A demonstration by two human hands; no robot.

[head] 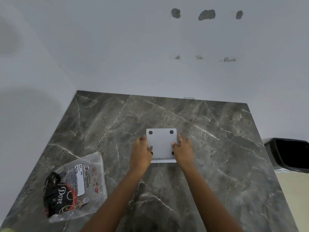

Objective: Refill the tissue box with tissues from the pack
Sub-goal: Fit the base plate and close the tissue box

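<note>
We have the tissue box (161, 144) upside down mid-counter (217, 148), both hands' fingers (174, 144) pinching its side edges; next, we judge, slide its base off, then fetch the pack (75, 186) lying to the box's left.

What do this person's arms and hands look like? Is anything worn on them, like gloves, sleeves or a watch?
Both arms are bare from the bottom edge of the picture to the fingertips: no sleeves show. The left hand and the right hand wear no gloves, and I see no watch, bracelet or ring on the wrists and fingers that show. The fingernails are too small to judge.
</note>
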